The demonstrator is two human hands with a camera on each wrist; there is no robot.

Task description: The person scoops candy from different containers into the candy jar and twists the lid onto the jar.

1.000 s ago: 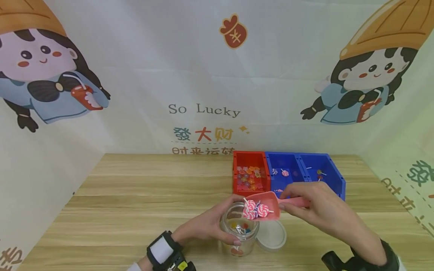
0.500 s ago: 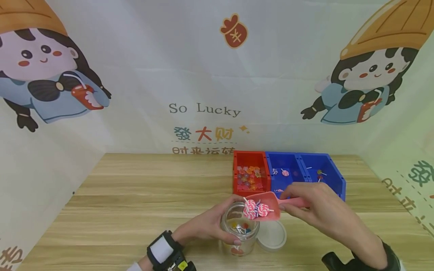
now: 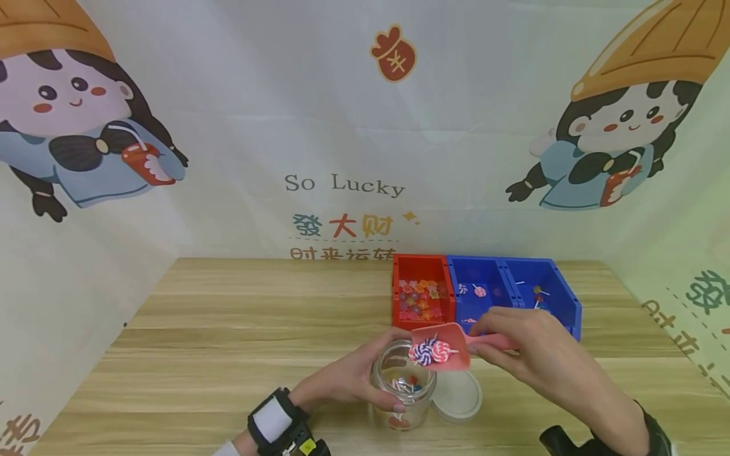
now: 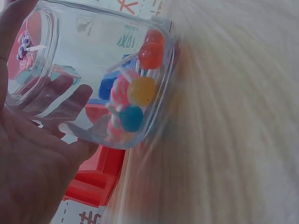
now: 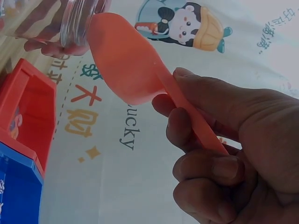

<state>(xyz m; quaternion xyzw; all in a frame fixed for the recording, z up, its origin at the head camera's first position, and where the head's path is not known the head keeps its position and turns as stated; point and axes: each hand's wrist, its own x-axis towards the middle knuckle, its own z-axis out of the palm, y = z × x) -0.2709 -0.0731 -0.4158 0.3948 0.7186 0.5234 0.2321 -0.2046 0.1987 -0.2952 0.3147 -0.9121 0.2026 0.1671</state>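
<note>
My left hand (image 3: 349,378) grips a clear glass jar (image 3: 412,418), its thumb and fingers wrapped round the side. Inside the jar, the left wrist view shows round lollipops in red, yellow (image 4: 141,92) and blue, with pink swirl lollipops (image 4: 120,88) behind them. My right hand (image 3: 538,345) pinches the handle of a pink scoop (image 3: 459,361), whose front edge hangs over the jar's mouth. On the scoop lie a purple-and-white swirl lollipop (image 3: 422,352) and a pink-and-white one (image 3: 441,351). From the right wrist the scoop's underside (image 5: 124,58) faces the camera.
A white round lid (image 3: 457,396) lies just right of the jar. Behind stand a red bin (image 3: 395,297) of star-shaped candies, a blue bin (image 3: 495,278) with a few swirl lollipops, and another blue bin (image 3: 561,285) with round lollipops. A printed cloth (image 3: 245,158) backs the wooden table (image 3: 239,316).
Pink lollipops at the scoop's front edge have left it, so fewer lie there and the purple one shows fully. Both hands and the jar have stayed nearly in place.
</note>
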